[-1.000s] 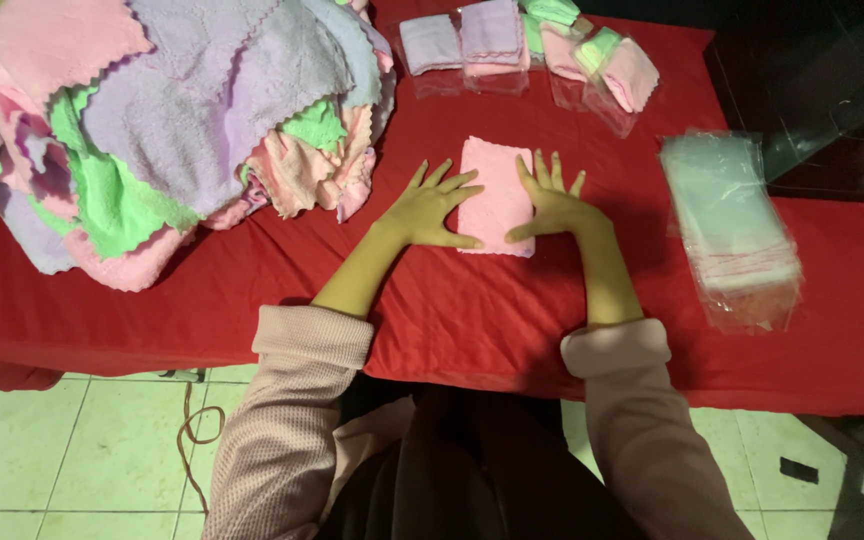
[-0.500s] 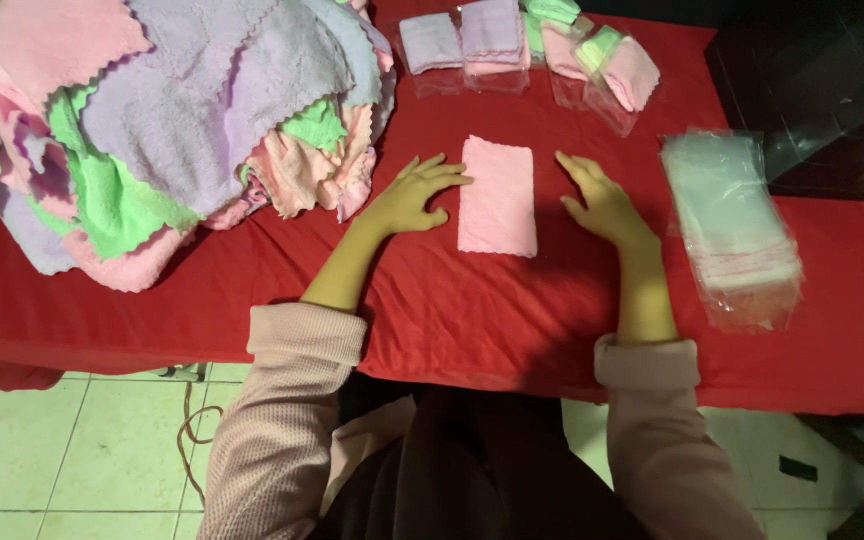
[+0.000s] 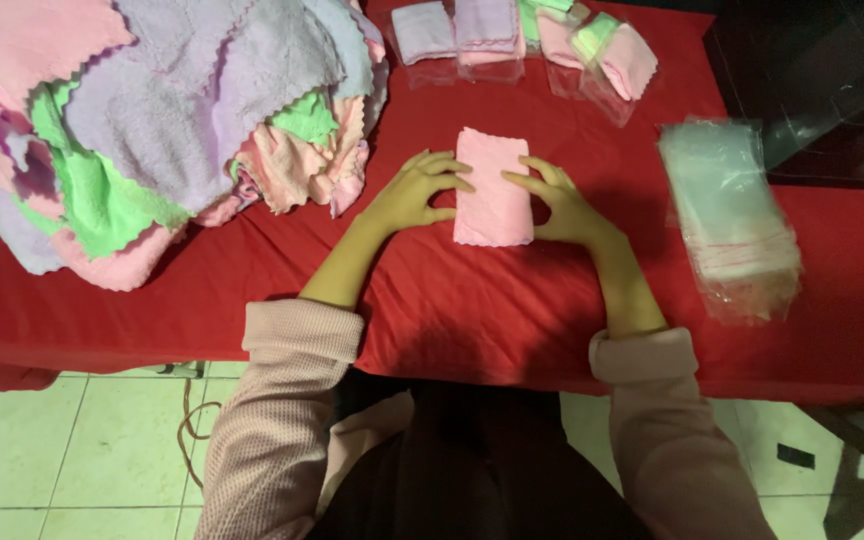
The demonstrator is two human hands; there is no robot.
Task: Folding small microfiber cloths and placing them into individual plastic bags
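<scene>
While both hands rest flat on the red table (image 3: 512,300), a folded pink cloth (image 3: 493,188) lies between them, its long axis running straight away from the person. The left hand (image 3: 414,192) sits just left of the cloth, fingers spread open and holding nothing, with its fingertips touching the cloth's left edge near the far end. The right hand (image 3: 562,205) sits just right of the cloth, also open and empty, its fingertips lying over the right edge. Neither hand is clearly nearer; each flanks one long side, so the cloth lies inward from both.

Left of the cloth and well apart from it, a loose heap of cloths (image 3: 152,120) in pink, lilac and green spills across the table. Beyond the cloth's far end, several bagged cloths (image 3: 512,35) lie in a row. Right of the cloth, past the right hand, lies a stack of clear plastic bags (image 3: 732,215).
</scene>
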